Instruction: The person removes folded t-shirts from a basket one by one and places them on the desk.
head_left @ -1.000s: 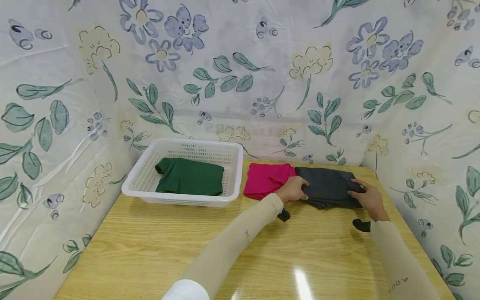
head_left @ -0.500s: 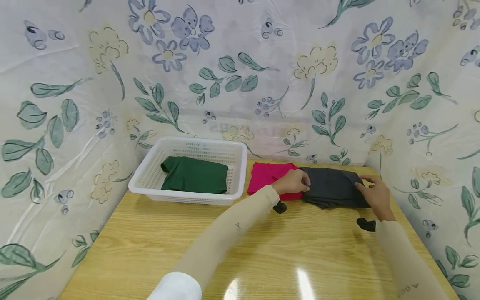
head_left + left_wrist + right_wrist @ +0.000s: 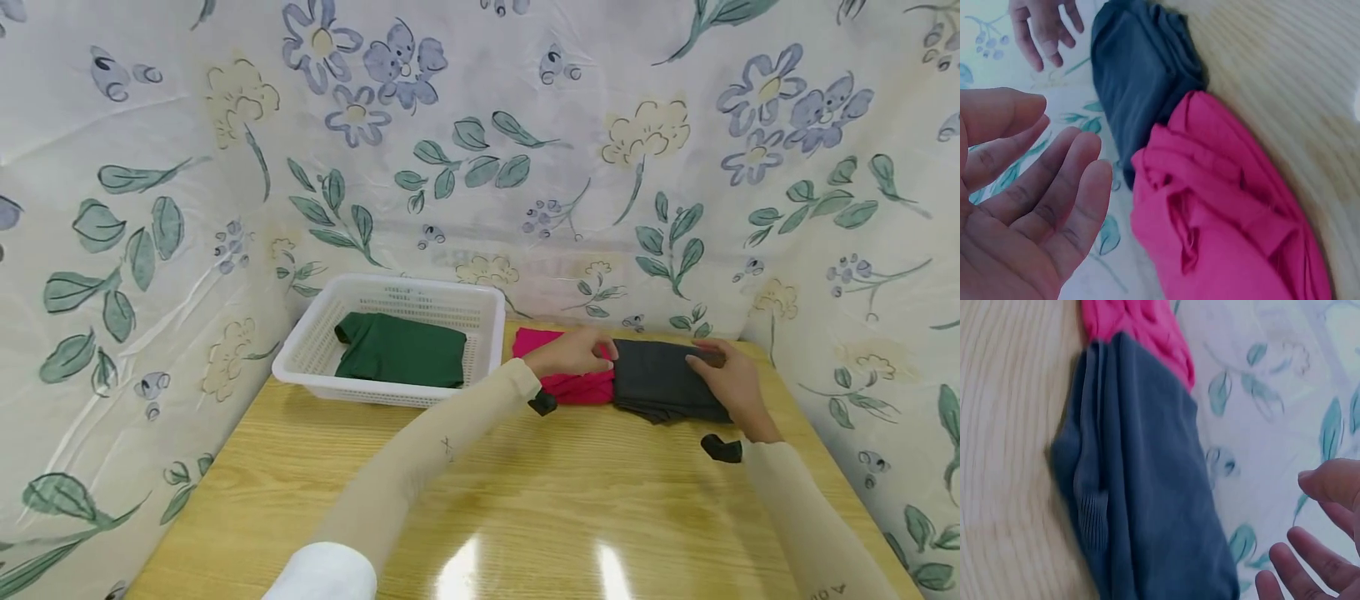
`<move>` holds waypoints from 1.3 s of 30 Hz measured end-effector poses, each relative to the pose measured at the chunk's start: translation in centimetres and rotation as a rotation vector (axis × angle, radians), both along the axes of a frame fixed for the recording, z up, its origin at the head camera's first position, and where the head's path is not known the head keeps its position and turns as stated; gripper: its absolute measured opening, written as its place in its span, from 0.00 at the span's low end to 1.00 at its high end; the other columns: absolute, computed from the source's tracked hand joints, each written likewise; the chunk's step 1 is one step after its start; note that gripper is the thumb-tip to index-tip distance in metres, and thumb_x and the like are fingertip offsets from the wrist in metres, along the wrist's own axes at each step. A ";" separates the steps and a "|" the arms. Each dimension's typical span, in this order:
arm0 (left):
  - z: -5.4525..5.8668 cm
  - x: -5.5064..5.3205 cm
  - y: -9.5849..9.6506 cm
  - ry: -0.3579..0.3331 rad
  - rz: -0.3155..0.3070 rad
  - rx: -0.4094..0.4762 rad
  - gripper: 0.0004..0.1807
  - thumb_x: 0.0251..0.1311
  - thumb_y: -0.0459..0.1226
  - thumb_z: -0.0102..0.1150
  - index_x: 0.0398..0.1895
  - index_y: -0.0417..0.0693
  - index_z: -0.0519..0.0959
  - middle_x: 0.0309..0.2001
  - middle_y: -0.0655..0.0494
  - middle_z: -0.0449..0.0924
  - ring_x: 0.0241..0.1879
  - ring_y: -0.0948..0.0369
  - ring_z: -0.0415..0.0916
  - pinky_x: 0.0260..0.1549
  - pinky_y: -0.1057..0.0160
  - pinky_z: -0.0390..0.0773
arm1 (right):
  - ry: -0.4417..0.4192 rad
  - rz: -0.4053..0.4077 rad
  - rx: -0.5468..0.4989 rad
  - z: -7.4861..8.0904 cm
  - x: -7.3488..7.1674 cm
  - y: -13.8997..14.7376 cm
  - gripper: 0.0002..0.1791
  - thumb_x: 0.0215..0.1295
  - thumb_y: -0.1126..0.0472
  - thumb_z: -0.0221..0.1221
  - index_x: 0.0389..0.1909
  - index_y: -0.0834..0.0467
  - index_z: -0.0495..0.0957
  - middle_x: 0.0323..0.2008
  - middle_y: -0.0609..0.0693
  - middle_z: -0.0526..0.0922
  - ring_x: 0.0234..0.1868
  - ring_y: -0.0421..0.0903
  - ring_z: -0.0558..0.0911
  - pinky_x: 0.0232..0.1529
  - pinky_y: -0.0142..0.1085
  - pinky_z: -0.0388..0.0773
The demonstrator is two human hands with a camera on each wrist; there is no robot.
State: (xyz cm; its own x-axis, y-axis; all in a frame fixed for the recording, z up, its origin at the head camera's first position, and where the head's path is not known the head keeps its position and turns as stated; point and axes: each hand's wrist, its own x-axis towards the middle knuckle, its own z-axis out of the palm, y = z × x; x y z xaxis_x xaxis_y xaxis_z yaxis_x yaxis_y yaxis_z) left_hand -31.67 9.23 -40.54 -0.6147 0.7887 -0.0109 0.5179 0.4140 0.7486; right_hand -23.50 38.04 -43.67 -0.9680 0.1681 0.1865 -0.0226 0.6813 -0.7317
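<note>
A folded dark grey garment (image 3: 663, 379) lies at the back right of the table, a ribbed edge showing on it in the right wrist view. Against its left end lies a folded, rumpled pink garment (image 3: 577, 390). My left hand (image 3: 572, 352) hovers over the pink one and hides part of it; the left wrist view shows its fingers loosely bent around nothing. Over the right end of the grey garment is my right hand (image 3: 735, 383). Its thumb and fingers (image 3: 1319, 565) are spread apart in the right wrist view, with no cloth between them.
A white plastic basket (image 3: 491, 350) stands at the back left with a folded green garment (image 3: 405, 350) inside. The wooden table (image 3: 525, 492) meets flower-printed cloth walls (image 3: 450, 217) behind and at both sides.
My left hand has come off the grey garment's left edge and moved left over the pink one. My right hand has let go of the grey garment's right end. The head view has shifted slightly.
</note>
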 end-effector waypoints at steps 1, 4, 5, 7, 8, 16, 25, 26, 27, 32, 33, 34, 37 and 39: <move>0.2 0.0 -0.4 -0.015 0.001 0.014 0.14 0.73 0.33 0.59 0.56 0.37 0.81 0.46 0.45 0.84 0.41 0.48 0.83 0.33 0.66 0.79 | 0.003 0.012 0.005 0.2 -0.1 -0.4 0.28 0.77 0.53 0.59 0.69 0.65 0.72 0.64 0.69 0.74 0.61 0.68 0.77 0.56 0.61 0.75; 0.9 0.1 -1.4 -0.053 0.005 0.050 0.13 0.73 0.33 0.58 0.56 0.36 0.80 0.42 0.40 0.85 0.41 0.41 0.82 0.34 0.61 0.81 | 0.006 0.056 0.000 0.6 -0.3 -1.6 0.28 0.77 0.53 0.59 0.70 0.64 0.71 0.64 0.69 0.74 0.60 0.67 0.77 0.55 0.61 0.76; 1.1 0.1 -1.8 -0.061 0.005 0.062 0.13 0.73 0.32 0.58 0.57 0.36 0.79 0.40 0.41 0.85 0.41 0.41 0.83 0.36 0.59 0.82 | 0.003 0.073 -0.006 0.7 -0.3 -2.0 0.28 0.77 0.53 0.59 0.71 0.63 0.71 0.65 0.69 0.74 0.60 0.67 0.77 0.55 0.61 0.76; 1.4 0.0 -2.5 -0.078 0.009 0.078 0.12 0.73 0.32 0.58 0.56 0.38 0.80 0.38 0.45 0.84 0.39 0.44 0.84 0.39 0.56 0.84 | -0.004 0.100 -0.015 1.0 -0.5 -2.7 0.29 0.77 0.52 0.59 0.71 0.63 0.70 0.65 0.69 0.74 0.60 0.67 0.77 0.54 0.61 0.76; 1.4 0.0 -2.9 -0.089 0.011 0.086 0.12 0.73 0.32 0.57 0.56 0.38 0.80 0.37 0.47 0.84 0.37 0.46 0.84 0.40 0.56 0.84 | -0.007 0.112 -0.020 1.1 -0.6 -3.1 0.29 0.77 0.52 0.59 0.71 0.63 0.70 0.65 0.68 0.73 0.60 0.67 0.77 0.55 0.61 0.76; 1.8 -0.2 -5.9 -0.031 0.041 0.074 0.14 0.73 0.32 0.57 0.58 0.42 0.80 0.39 0.51 0.84 0.31 0.61 0.81 0.35 0.65 0.81 | 0.005 0.181 -0.055 1.4 -1.6 -6.5 0.28 0.76 0.54 0.61 0.70 0.62 0.71 0.64 0.68 0.75 0.61 0.66 0.78 0.56 0.61 0.76; 2.6 -0.8 -10.2 0.017 0.106 0.070 0.11 0.74 0.36 0.57 0.54 0.44 0.81 0.42 0.52 0.85 0.42 0.51 0.85 0.37 0.62 0.83 | 0.028 0.254 -0.037 1.7 -2.6 -9.7 0.26 0.75 0.54 0.62 0.68 0.60 0.73 0.62 0.64 0.78 0.54 0.60 0.81 0.46 0.41 0.78; 2.5 -0.9 -10.7 0.021 0.115 0.072 0.11 0.74 0.36 0.57 0.54 0.44 0.82 0.43 0.52 0.85 0.42 0.51 0.85 0.37 0.62 0.83 | 0.024 0.260 -0.041 1.6 -2.6 -10.0 0.26 0.75 0.54 0.62 0.68 0.59 0.73 0.62 0.64 0.78 0.53 0.60 0.81 0.46 0.41 0.78; 2.5 -1.0 -11.2 0.026 0.123 0.072 0.11 0.74 0.36 0.57 0.54 0.44 0.82 0.43 0.51 0.85 0.41 0.51 0.85 0.37 0.61 0.83 | 0.020 0.267 -0.045 1.6 -2.7 -10.4 0.26 0.75 0.54 0.62 0.68 0.59 0.73 0.62 0.64 0.78 0.53 0.59 0.81 0.46 0.41 0.78; 2.3 -1.3 -13.9 0.001 0.161 0.073 0.12 0.75 0.35 0.56 0.56 0.42 0.81 0.44 0.45 0.85 0.36 0.54 0.84 0.37 0.57 0.83 | -0.008 0.301 -0.078 1.7 -3.0 -12.2 0.27 0.75 0.53 0.62 0.70 0.59 0.72 0.63 0.63 0.77 0.52 0.58 0.80 0.45 0.41 0.78; 2.2 -1.4 -14.4 -0.005 0.173 0.072 0.13 0.75 0.36 0.56 0.56 0.41 0.81 0.43 0.44 0.85 0.35 0.54 0.83 0.37 0.57 0.83 | -0.010 0.309 -0.087 1.7 -3.1 -12.6 0.27 0.75 0.54 0.62 0.70 0.59 0.72 0.63 0.63 0.77 0.52 0.58 0.80 0.43 0.40 0.78; 2.2 -1.4 -14.9 -0.013 0.183 0.074 0.13 0.75 0.36 0.56 0.57 0.41 0.81 0.43 0.43 0.85 0.35 0.54 0.83 0.38 0.55 0.83 | -0.011 0.315 -0.092 1.7 -3.2 -12.9 0.27 0.75 0.54 0.62 0.70 0.58 0.72 0.63 0.63 0.77 0.52 0.58 0.80 0.42 0.40 0.77; 2.1 -1.6 -16.3 -0.038 0.221 0.089 0.13 0.75 0.36 0.56 0.57 0.41 0.81 0.42 0.44 0.84 0.37 0.50 0.82 0.38 0.54 0.83 | -0.011 0.329 -0.093 1.8 -3.6 -14.0 0.26 0.75 0.55 0.63 0.70 0.57 0.72 0.64 0.63 0.77 0.54 0.59 0.80 0.41 0.42 0.77; 2.1 -1.7 -17.0 -0.052 0.241 0.099 0.13 0.75 0.36 0.57 0.57 0.41 0.81 0.41 0.46 0.84 0.38 0.49 0.82 0.37 0.56 0.83 | -0.011 0.343 -0.097 1.7 -3.9 -14.8 0.26 0.74 0.55 0.63 0.70 0.56 0.72 0.64 0.62 0.76 0.56 0.59 0.79 0.44 0.45 0.78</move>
State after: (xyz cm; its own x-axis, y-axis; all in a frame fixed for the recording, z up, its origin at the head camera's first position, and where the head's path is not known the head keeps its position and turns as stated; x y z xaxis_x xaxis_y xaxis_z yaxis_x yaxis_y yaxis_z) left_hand -33.33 -7.78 -38.45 -0.7856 0.6183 0.0228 0.3729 0.4438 0.8149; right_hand -27.39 23.25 -41.92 -0.9730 -0.1504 0.1751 -0.2299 0.5630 -0.7939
